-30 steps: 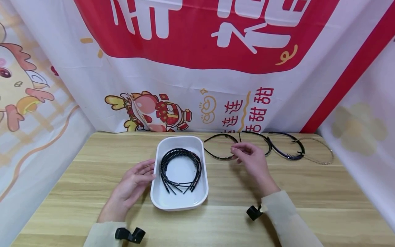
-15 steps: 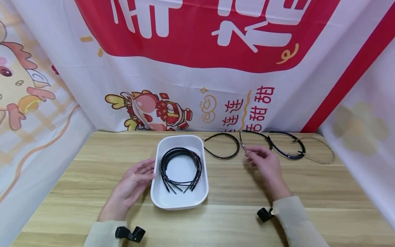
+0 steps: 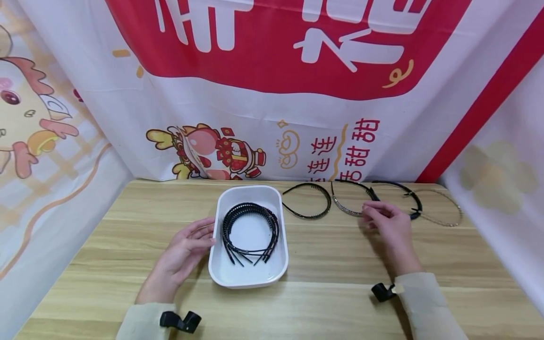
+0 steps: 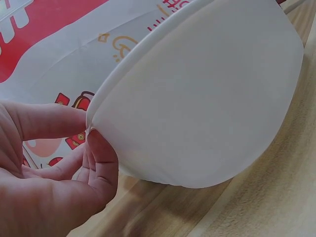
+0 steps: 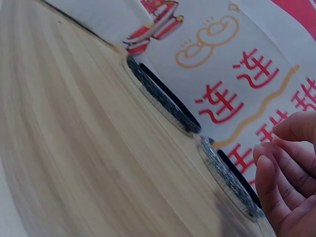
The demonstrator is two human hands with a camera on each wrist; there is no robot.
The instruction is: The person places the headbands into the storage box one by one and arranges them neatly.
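A white tub (image 3: 250,284) holds a stack of black toothed headbands (image 3: 255,207). My left hand (image 3: 191,250) is at the tub's left side; in the left wrist view its thumb and finger pinch the rim (image 4: 111,81). My right hand (image 3: 388,231), fingers loosely curled, hovers by the row of headbands at the back. Nothing shows between its fingertips in the right wrist view. Nearest to it are a headband with a glittery silver side (image 3: 346,208) and a dark headband (image 3: 418,200), partly hidden by the hand.
Left of these lies a black headband (image 3: 307,216); a thin pale gold one (image 3: 450,224) lies at the far right. They rest on the wooden table (image 3: 323,302), whose back edge meets a printed cloth (image 3: 255,108).
My right hand has moved to the right along the row, from the first black headband past the silver-sided one. The left hand and tub have stayed in place.
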